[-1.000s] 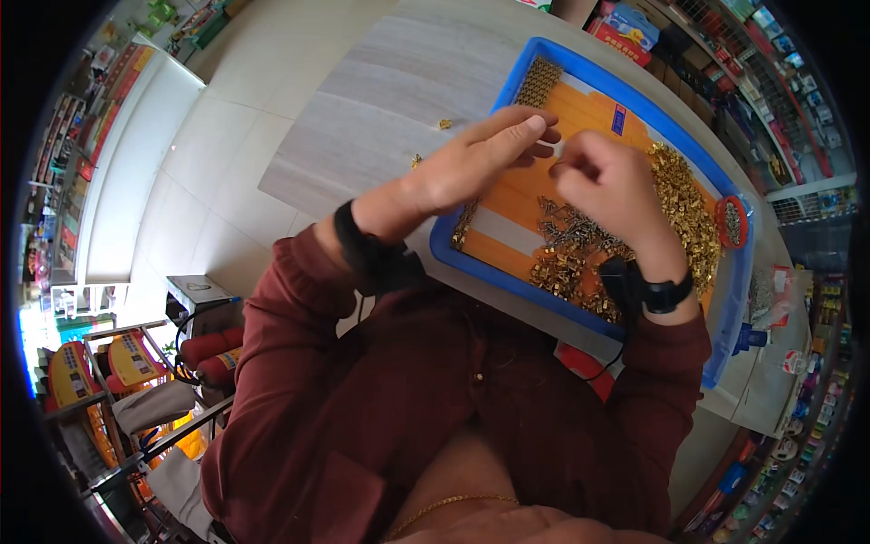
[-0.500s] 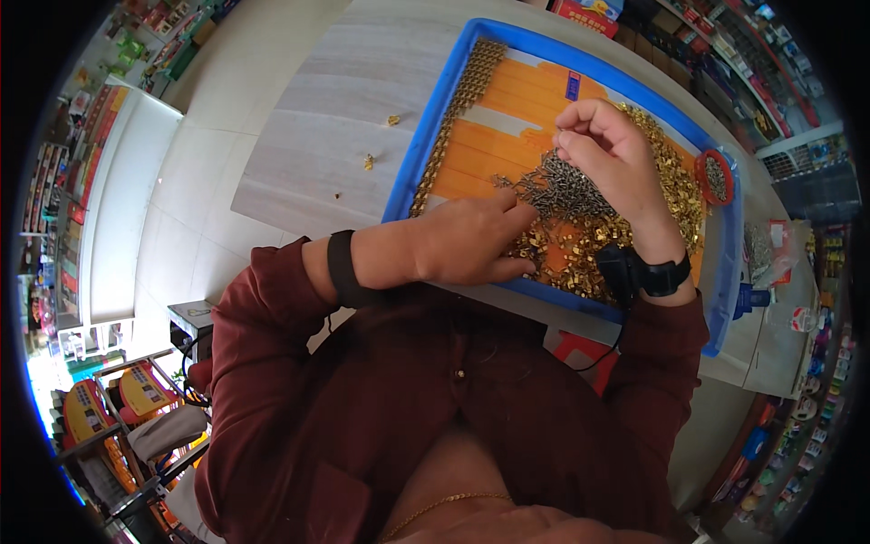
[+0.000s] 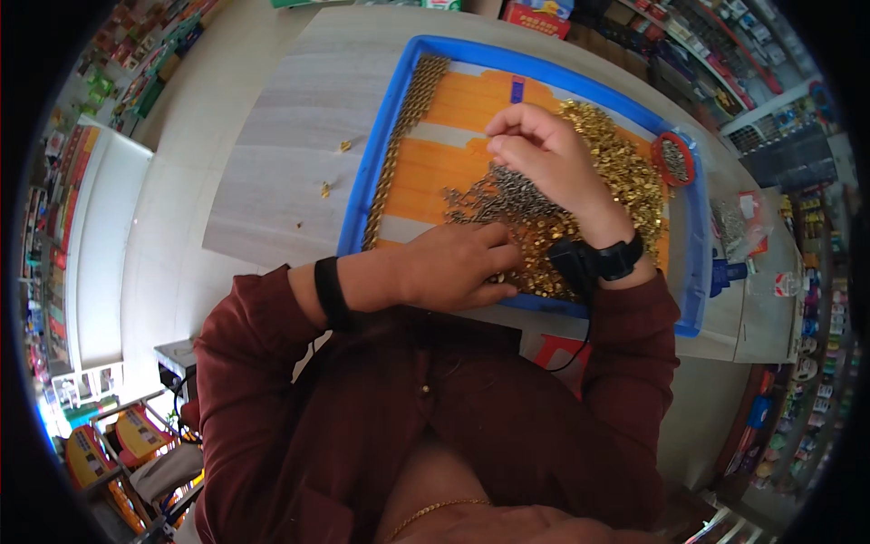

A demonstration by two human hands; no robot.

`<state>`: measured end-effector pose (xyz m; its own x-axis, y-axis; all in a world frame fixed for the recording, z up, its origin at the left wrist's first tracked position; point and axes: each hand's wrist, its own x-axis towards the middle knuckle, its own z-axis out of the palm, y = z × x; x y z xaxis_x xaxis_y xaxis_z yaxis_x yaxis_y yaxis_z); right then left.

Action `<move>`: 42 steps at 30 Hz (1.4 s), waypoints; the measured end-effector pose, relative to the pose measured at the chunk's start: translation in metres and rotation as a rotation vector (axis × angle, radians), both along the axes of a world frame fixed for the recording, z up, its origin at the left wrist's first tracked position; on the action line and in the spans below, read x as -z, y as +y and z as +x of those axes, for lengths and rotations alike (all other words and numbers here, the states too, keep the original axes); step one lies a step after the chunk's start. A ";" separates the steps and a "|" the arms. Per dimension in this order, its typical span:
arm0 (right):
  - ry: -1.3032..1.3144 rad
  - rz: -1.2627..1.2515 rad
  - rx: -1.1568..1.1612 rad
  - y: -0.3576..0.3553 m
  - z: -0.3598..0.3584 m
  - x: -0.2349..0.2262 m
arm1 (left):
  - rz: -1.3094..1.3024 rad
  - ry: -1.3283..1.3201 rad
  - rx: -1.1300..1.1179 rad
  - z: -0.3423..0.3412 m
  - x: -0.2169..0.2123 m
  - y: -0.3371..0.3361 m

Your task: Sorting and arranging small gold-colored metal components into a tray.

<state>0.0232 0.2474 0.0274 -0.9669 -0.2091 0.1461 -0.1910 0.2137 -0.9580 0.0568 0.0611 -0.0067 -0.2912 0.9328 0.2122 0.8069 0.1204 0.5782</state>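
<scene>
A blue-rimmed tray [image 3: 373, 163] lies on the table in front of me. Inside it, small gold-coloured metal pieces [image 3: 625, 163] are heaped on the right and near side, with a pile of silver-grey screws or pins [image 3: 507, 195] in the middle. My left hand [image 3: 444, 266] is low over the near edge of the heap, fingers curled, with a small gold piece between fingers and thumb. Above the grey pile, my right hand [image 3: 548, 163] pinches thumb and fingertips together; what they hold is too small to make out. Assembled gold pieces [image 3: 419, 95] stand in tight rows along the tray's left side.
A red round dish [image 3: 672, 160] of small silver parts sits at the tray's right rim. Loose gold pieces [image 3: 344, 145] lie on the grey table [image 3: 281, 118] left of the tray. Beyond its right side are a clear plastic bag [image 3: 736, 222] and a blue object [image 3: 727, 275].
The whole view has shifted, so tray and hands appear further left. My left fingers have drawn closer together by the gold heap. The right hand keeps its pinch above the grey pile.
</scene>
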 end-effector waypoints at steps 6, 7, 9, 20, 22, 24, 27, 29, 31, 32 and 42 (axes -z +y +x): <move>-0.026 0.037 -0.019 -0.001 -0.003 0.006 | -0.044 -0.123 0.005 -0.001 -0.001 0.001; -0.030 0.050 -0.029 -0.002 -0.002 0.006 | -0.035 -0.141 -0.005 -0.002 0.001 0.001; -0.033 0.060 -0.047 -0.002 -0.002 0.006 | -0.046 -0.144 -0.028 -0.003 0.004 0.001; -0.066 -0.013 -0.036 -0.008 -0.002 0.006 | -0.115 -0.105 -0.050 -0.001 0.002 -0.006; -0.072 -0.028 -0.036 -0.008 0.000 0.004 | -0.085 -0.104 -0.049 -0.002 0.004 -0.005; -0.076 -0.075 -0.051 -0.006 -0.001 0.007 | -0.059 -0.129 -0.052 -0.002 0.005 -0.008; -0.103 -0.031 -0.022 -0.007 0.002 0.004 | -0.012 -0.198 -0.021 -0.008 0.010 -0.010; -0.114 -0.014 -0.005 -0.009 0.004 0.002 | -0.008 -0.256 -0.005 -0.008 0.011 -0.010; -0.121 -0.025 -0.003 -0.008 0.000 0.005 | -0.047 -0.195 0.008 -0.005 0.008 -0.008; -0.127 -0.017 -0.005 -0.008 0.000 0.006 | -0.067 -0.161 0.019 -0.006 0.007 -0.008; -0.136 0.020 0.002 -0.008 0.002 0.004 | -0.009 -0.237 0.024 -0.010 0.009 -0.013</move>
<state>0.0250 0.2389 0.0234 -0.9778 -0.2092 0.0092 -0.0590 0.2334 -0.9706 0.0465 0.0482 -0.0153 -0.3095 0.9417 0.1320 0.6513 0.1088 0.7510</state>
